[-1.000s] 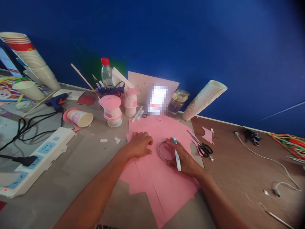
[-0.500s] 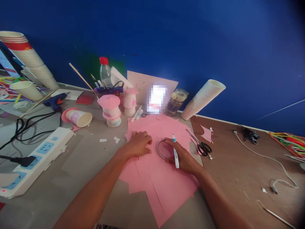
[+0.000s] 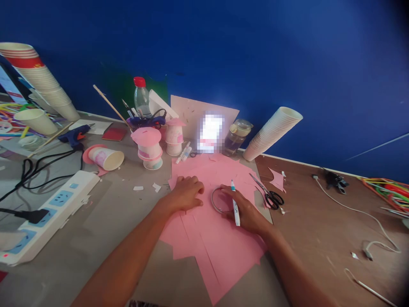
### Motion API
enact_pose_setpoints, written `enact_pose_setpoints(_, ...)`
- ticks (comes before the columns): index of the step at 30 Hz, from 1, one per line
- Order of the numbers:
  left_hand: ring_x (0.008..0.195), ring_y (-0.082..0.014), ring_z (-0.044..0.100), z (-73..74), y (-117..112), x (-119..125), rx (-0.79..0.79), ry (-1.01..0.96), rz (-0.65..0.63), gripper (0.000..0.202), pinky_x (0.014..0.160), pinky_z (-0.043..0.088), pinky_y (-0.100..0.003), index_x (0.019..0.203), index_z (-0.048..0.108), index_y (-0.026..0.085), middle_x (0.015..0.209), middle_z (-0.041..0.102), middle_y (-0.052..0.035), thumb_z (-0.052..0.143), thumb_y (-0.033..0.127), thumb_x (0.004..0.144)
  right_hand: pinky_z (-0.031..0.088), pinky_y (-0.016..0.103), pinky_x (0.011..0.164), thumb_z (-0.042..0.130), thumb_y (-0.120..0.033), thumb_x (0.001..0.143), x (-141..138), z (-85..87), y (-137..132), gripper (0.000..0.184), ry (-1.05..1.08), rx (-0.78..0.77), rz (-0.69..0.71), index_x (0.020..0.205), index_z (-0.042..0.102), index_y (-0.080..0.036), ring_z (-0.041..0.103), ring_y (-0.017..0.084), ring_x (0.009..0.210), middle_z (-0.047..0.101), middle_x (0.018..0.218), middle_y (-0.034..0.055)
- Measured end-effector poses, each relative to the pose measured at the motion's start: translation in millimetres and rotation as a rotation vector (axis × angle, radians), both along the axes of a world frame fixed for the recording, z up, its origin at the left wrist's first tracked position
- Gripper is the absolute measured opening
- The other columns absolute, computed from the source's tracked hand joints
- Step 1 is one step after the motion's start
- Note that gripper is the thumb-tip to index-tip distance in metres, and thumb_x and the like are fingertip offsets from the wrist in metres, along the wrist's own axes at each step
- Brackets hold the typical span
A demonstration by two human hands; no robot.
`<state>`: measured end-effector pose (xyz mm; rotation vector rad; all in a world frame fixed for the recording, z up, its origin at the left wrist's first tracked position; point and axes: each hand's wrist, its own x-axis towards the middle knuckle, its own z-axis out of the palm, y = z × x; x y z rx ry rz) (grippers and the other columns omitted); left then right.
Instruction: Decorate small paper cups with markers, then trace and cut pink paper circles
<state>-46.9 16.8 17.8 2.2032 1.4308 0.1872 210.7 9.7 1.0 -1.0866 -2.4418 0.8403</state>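
Several pink paper sheets (image 3: 220, 251) lie spread in front of me on the table. My left hand (image 3: 187, 194) rests on them with its fingers curled under, pressing the paper down. My right hand (image 3: 244, 209) lies on the pink paper with a white marker (image 3: 235, 204) with a teal tip held between its fingers. Its fingertips touch a thin grey ring (image 3: 216, 200) lying flat on the paper between my hands. Black-handled scissors (image 3: 268, 194) lie just right of my right hand.
A white power strip (image 3: 47, 213) with a black plug sits at the left. A glue gun (image 3: 75, 135), paper cups (image 3: 105, 157), pink-topped cups (image 3: 148, 149), a bottle (image 3: 140, 96) and a jar (image 3: 238, 136) stand behind. Stacked cups (image 3: 275, 130) lean against the wall. Cables (image 3: 358, 213) trail right.
My right hand with the marker has shifted slightly toward the ring. The left hand has stayed where it was on the paper.
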Motion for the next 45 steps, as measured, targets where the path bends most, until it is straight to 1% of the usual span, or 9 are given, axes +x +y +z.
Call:
enact_pose_setpoints(3,0.090,-0.0199,0.052,0.6,0,0,-0.005,-0.002,-0.003,0.025,0.084,0.030,-0.037,0.089,0.055,0.023,0.099,0.056,-0.0011,0.064,0.036,0.069,0.036,0.048,0.108,0.063,-0.022,0.081,-1,0.8,0,0.064,0.004,-0.011,-0.010,0.138,0.034,-0.029,0.035,0.025,0.136,0.037,0.146,0.0097)
enact_pose_setpoints(10,0.091,-0.0202,0.052,1.5,-1,0,-0.003,0.003,0.003,0.025,0.085,0.030,-0.037,0.089,0.055,0.023,0.100,0.056,-0.0017,0.064,0.037,0.070,0.037,0.049,0.107,0.065,-0.022,0.079,-1,1.3,0,0.068,0.030,-0.041,-0.020,0.139,0.034,-0.030,0.038,0.028,0.134,0.037,0.146,0.0094)
enact_pose_setpoints(27,0.091,-0.0197,0.051,0.0,-1,1,-0.003,0.014,0.002,0.025,0.086,0.030,-0.037,0.090,0.056,0.022,0.101,0.055,-0.0015,0.064,0.037,0.070,0.037,0.048,0.107,0.067,-0.024,0.078,2,-3.1,2,0.066,0.057,-0.082,-0.016,0.136,0.036,-0.030,0.036,0.027,0.135,0.037,0.146,0.0092)
enact_pose_setpoints(30,0.091,-0.0198,0.051,-0.6,-1,1,0.003,0.002,0.002,0.025,0.085,0.030,-0.037,0.089,0.056,0.022,0.100,0.055,-0.0015,0.064,0.036,0.070,0.039,0.047,0.106,0.066,-0.022,0.078,1,-2.6,2,0.064,0.059,-0.085,-0.017,0.135,0.036,-0.030,0.037,0.026,0.134,0.037,0.146,0.0091)
enact_pose_setpoints(35,0.090,-0.0202,0.052,-1.4,-1,-1,0.011,-0.014,0.004,0.024,0.085,0.031,-0.038,0.088,0.056,0.022,0.099,0.057,-0.0013,0.065,0.036,0.069,0.037,0.048,0.107,0.066,-0.021,0.078,-1,-0.2,2,0.061,0.061,-0.065,-0.012,0.132,0.039,-0.029,0.038,0.026,0.134,0.039,0.145,0.0095)
enact_pose_setpoints(37,0.089,-0.0203,0.053,-2.5,0,-1,0.024,-0.039,0.014,0.020,0.084,0.031,-0.038,0.086,0.057,0.022,0.097,0.058,-0.0010,0.064,0.033,0.070,0.037,0.048,0.107,0.066,-0.021,0.078,-1,0.5,2,0.060,0.071,-0.048,0.001,0.132,0.040,-0.028,0.038,0.026,0.134,0.040,0.144,0.0096)
enact_pose_setpoints(40,0.083,-0.0175,0.055,-2.3,0,3,0.084,-0.131,0.054,0.007,0.084,0.030,-0.038,0.082,0.057,0.022,0.089,0.060,0.0002,0.052,0.025,0.079,0.036,0.048,0.107,0.068,-0.021,0.076,-1,1.4,4,0.061,0.090,-0.013,0.013,0.131,0.042,-0.027,0.037,0.027,0.134,0.042,0.142,0.0101)
enact_pose_setpoints(43,0.080,-0.0156,0.056,1.3,-3,13,0.183,-0.231,0.037,0.019,0.085,0.029,-0.038,0.094,0.059,0.023,0.087,0.062,0.0006,0.041,0.021,0.087,0.036,0.049,0.108,0.071,-0.019,0.073,-1,1.7,6,0.064,0.098,0.005,0.012,0.130,0.042,-0.027,0.038,0.027,0.133,0.043,0.141,0.0104)
enact_pose_setpoints(45,0.084,-0.0174,0.056,3.4,-6,20,0.209,-0.228,-0.025,0.022,0.085,0.028,-0.039,0.105,0.058,0.024,0.089,0.061,-0.0006,0.043,0.026,0.088,0.036,0.048,0.107,0.071,-0.016,0.072,-2,1.1,7,0.068,0.107,0.013,0.016,0.132,0.041,-0.028,0.039,0.026,0.131,0.044,0.139,0.0099)
